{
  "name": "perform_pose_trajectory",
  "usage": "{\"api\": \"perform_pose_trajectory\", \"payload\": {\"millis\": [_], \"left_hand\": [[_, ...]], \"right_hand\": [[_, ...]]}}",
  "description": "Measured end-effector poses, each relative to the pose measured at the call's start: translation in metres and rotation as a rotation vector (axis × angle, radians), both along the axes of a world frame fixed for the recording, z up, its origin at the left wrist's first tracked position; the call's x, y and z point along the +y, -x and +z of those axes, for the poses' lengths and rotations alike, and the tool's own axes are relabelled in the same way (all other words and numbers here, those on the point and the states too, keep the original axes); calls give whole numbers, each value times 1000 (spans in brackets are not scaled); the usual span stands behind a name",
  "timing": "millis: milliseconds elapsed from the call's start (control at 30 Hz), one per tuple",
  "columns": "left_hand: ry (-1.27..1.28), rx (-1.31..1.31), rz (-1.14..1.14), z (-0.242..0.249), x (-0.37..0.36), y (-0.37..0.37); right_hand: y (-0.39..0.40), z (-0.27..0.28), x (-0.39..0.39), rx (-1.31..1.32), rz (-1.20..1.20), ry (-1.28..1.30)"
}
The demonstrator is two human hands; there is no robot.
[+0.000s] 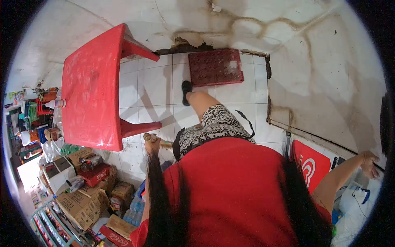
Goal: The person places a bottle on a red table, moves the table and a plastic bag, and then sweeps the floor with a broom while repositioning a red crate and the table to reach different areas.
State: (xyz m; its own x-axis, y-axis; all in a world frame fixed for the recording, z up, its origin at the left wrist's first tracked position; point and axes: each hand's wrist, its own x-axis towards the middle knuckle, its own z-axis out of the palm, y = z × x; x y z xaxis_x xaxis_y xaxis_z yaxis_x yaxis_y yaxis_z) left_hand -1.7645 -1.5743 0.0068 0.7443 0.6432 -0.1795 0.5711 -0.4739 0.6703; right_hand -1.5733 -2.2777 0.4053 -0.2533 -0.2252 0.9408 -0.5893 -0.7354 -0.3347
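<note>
My left hand (152,144) is closed around a brownish, knobby bundle (150,137), just below the near leg of a red plastic table (88,88) lying on its side. What the bundle is cannot be made out. Far to the right, my right hand (369,164) reaches out with its fingers bent, beside a dark edge at the rim of the view. The fingers are too small and dim to show whether they hold that edge. A red crate (215,67) lies on the tiled floor (156,86) by the wall, beyond my foot.
Cardboard boxes (80,206), a red Coca-Cola crate (96,175) and wrapped bottles (133,212) crowd the lower left. A red sign (310,162) and a white container (354,199) stand at the right. Stained walls (325,78) border the floor.
</note>
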Motion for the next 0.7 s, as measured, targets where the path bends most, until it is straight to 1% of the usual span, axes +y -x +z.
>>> {"api": "perform_pose_trajectory", "payload": {"millis": [33, 67, 100, 133, 233, 267, 300, 333, 367, 400, 533, 600, 633, 700], "left_hand": [[-1, 10, 6, 4, -2, -4], [-4, -12, 30, 8, -3, -8], [-7, -35, 50, 8, -2, -13], [-79, 87, 32, 6, 1, -20], [-16, 98, 60, 19, 1, -43], [-114, 34, 1, 19, 2, -49], [-111, 38, -5, 18, 1, -54], [-145, -14, 0, 18, 0, -58], [-179, -66, 6, 14, -1, -61], [-92, -76, -23, 10, 3, -63], [-19, -98, -34, 4, 4, -67], [57, -155, -43, 1, 2, -65], [60, -156, -47, -2, 2, -65], [-73, -114, -77, -7, 0, -63]], "right_hand": [[2, 2, 1, 54, 70, -27], [-1, -2, -28, -9, -33, 128], [-2, -5, -32, -3, -31, 127], [-3, -6, -33, -13, -20, 118], [-6, -2, -14, -52, 2, 96], [-7, -2, -11, -64, 9, 88], [-7, 7, -14, -48, -12, 89], [-10, -3, -8, -57, -26, 69], [-11, -1, -9, -53, -48, 62], [-11, 0, -8, -49, -70, 54], [-11, 2, -5, -24, -170, -7], [-13, 0, -6, -12, -217, -35], [-13, 0, -5, -9, -232, -47], [-14, 0, -4, 10, -266, -80]]}}
